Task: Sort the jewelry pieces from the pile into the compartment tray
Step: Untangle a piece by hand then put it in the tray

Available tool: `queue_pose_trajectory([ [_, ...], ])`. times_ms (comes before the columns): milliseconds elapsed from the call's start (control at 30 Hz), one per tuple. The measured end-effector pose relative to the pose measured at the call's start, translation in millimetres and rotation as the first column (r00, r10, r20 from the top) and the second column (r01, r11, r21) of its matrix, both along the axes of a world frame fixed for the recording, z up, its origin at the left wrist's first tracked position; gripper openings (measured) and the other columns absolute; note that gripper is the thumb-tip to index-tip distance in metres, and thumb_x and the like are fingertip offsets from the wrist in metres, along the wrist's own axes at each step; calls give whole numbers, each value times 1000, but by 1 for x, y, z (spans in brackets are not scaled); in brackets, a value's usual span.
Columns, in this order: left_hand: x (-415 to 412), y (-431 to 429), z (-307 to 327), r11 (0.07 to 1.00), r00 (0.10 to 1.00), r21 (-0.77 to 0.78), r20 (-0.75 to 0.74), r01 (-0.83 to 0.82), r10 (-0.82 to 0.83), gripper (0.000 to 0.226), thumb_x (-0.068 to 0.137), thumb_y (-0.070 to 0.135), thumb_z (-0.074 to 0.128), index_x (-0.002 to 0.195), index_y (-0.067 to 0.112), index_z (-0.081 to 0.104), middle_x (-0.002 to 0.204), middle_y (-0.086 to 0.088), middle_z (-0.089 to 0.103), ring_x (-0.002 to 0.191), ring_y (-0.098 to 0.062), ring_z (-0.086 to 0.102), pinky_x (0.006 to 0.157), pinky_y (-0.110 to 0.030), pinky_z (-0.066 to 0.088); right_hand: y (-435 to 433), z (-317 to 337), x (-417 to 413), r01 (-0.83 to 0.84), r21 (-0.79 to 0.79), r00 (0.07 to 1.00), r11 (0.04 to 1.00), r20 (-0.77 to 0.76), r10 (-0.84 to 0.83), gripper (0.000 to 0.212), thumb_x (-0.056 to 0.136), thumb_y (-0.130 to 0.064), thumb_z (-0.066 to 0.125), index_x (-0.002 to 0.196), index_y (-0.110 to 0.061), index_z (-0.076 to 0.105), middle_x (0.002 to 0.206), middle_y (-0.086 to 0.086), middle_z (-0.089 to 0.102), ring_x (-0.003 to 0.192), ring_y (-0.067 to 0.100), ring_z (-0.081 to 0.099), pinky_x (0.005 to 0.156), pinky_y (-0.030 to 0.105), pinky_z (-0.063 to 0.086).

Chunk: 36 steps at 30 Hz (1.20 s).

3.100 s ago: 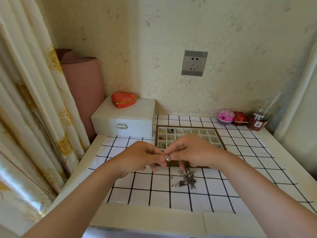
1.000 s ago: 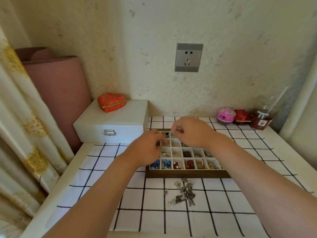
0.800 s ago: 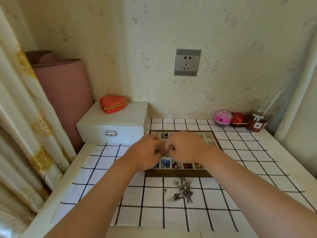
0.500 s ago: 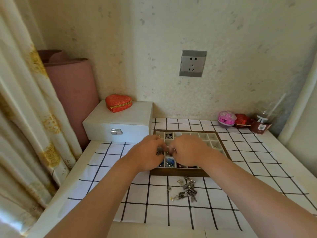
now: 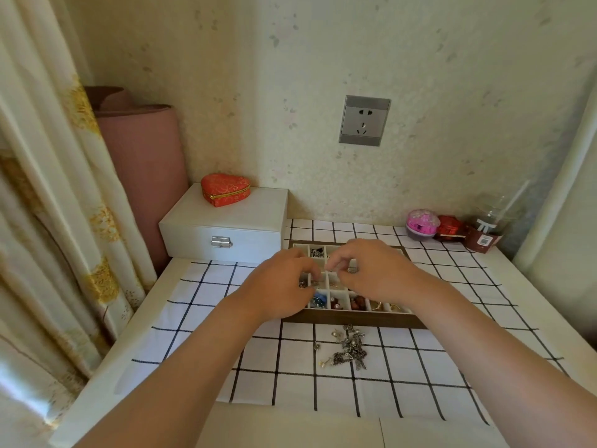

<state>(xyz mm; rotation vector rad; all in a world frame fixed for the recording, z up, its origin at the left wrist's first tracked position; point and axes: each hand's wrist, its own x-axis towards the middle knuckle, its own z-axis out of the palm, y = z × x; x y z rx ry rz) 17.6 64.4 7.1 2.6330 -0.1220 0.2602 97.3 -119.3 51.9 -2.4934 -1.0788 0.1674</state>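
"What step is this?"

"Placing, I'd say. Both hands are over the tray (image 5: 355, 319). The left hand (image 5: 284, 287) and right hand (image 5: 376, 270) have their fingers curled, with the tips drawn close together above the cells (image 5: 336, 303) left of the middle."

"Holding a piece?"

"Can't tell from here. If there's one between those fingertips, it's too small to make out, and I couldn't say which hand has it."

"And the rest of the jewelry?"

"The pile (image 5: 349, 349) lies on the cloth (image 5: 200, 299) just in front of the tray, apart from both hands. The near row of cells has coloured and gold bits in it, and one far cell holds something dark."

"So what's next?"

"My guess is to let whatever it is drop into the right cell without knocking the neighbours, then go to the pile. That's a tangle, so teasing one piece free will likely want both hands and a light pull."
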Motion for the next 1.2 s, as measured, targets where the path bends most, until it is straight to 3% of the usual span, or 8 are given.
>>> queue_pose_trajectory([
  [133, -23, -10, 7, 998, 997, 24, -40, 61, -60, 12, 89, 28, 64, 97, 34, 70, 90, 16, 62, 75, 3, 53, 67, -19, 41, -16, -3, -26, -36, -64, 999, 997, 7, 36, 16, 89, -28, 69, 98, -42, 72, 92, -22, 66, 84, -2, 63, 78, 26, 54],
  [333, -50, -24, 4, 979, 970, 158, -222, 133, -96, 20, 90, 34, 64, 109, 34, 71, 106, 15, 68, 96, -4, 59, 85, -25, 49, -19, -15, -55, -102, -262, 977, 960, 156, 146, 18, 94, -40, 62, 109, -36, 73, 97, -13, 72, 83, 3, 62, 67, 19, 44],
  [433, -52, -28, -2, 970, 968, 191, -228, 150, -105, 18, 91, 32, 63, 106, 35, 71, 111, 17, 62, 99, -4, 55, 79, -21, 42, -15, -23, -65, -77, -360, 934, 930, 299, 193, 24, 97, -40, 53, 101, -30, 74, 90, -7, 70, 84, 13, 63, 67, 28, 44],
  [600, -50, -27, -3, 978, 957, 137, -267, 154, -114, 19, 91, 29, 63, 107, 35, 72, 110, 16, 66, 98, -3, 56, 75, -17, 39, -11, -27, -71, -69, -431, 915, 900, 332, 229, 21, 98, -27, 53, 99, -27, 74, 86, -5, 62, 82, 16, 59, 52, 24, 24],
  [767, -44, -21, 0, 993, 948, 47, -305, 112, -93, 26, 94, 21, 57, 109, 35, 72, 107, 18, 68, 88, 1, 57, 87, -24, 50, -10, -32, -64, -71, -445, 953, 893, 233, 192, 20, 92, -18, 62, 104, -29, 74, 106, -7, 68, 95, 16, 64, 69, 26, 41],
  [867, -42, -20, 0, 995, 951, -20, -294, 96, -98, 25, 92, 19, 58, 105, 35, 72, 98, 17, 68, 79, 4, 57, 78, -16, 48, -12, -32, -62, -77, -361, 973, 929, 176, 149, 19, 93, -21, 63, 102, -32, 76, 103, -13, 68, 94, 10, 64, 73, 23, 46],
  [1000, -38, -20, -1, 981, 968, -190, -233, 46, -91, 21, 89, 20, 67, 103, 35, 72, 96, 18, 70, 88, 4, 63, 85, -25, 54, -20, -23, -54, 4, -95, 998, 996, -70, -10, 11, 88, -25, 73, 87, -35, 77, 78, -24, 63, 74, -4, 60, 70, 16, 48],
  [1200, -30, -33, 17, 810, 981, -585, -175, -37, -81, 12, 89, 19, 72, 99, 25, 72, 91, 5, 75, 72, -7, 70, 63, -13, 50, -26, -8, -41, 164, 285, 921, 944, -387, -43, 13, 87, -13, 77, 85, -25, 76, 74, -11, 70, 47, 8, 58, 57, 19, 51],
])
